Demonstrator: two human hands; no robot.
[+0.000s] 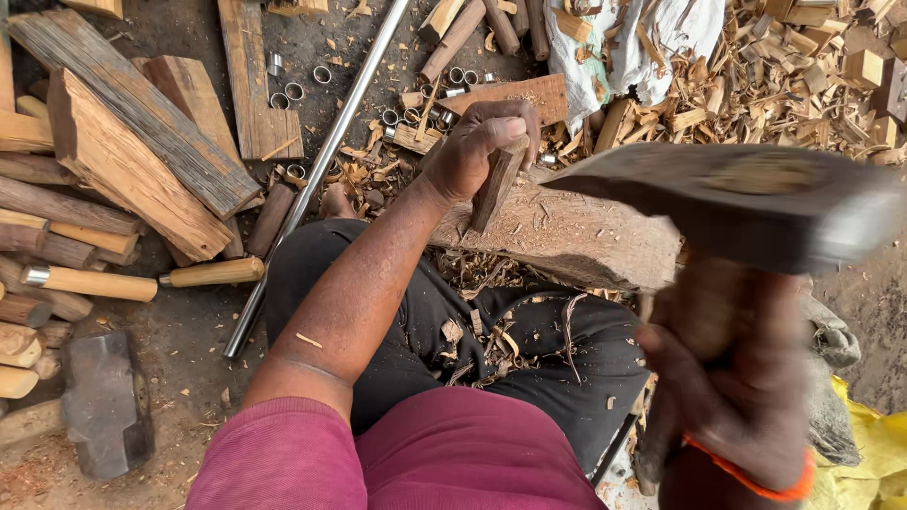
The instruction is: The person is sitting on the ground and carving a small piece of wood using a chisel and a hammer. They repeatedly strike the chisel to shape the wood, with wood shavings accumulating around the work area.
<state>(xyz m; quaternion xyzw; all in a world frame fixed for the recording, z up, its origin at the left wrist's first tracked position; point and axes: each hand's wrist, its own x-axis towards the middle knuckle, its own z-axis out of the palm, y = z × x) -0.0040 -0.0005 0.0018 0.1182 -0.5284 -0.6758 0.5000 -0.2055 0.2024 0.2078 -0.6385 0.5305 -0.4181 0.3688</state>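
Note:
My left hand [477, 146] grips a short wooden piece [496, 187], standing it on end, slightly tilted, on a worn chopping log [576, 236] in front of my legs. My right hand [732, 378] is raised close to the camera and holds the wooden handle of a broad-bladed axe [746, 203], whose dark blade is blurred and hangs above and to the right of the piece. Shavings lie on my black trousers [529, 349].
Split planks and rough billets [123, 151] are stacked at left, with finished turned handles [90, 281]. A long metal pipe [321, 161] lies diagonally. Small metal rings [293, 92] scatter behind. A heap of wood chips [775, 76] fills the upper right. A hammer head [104, 401] lies lower left.

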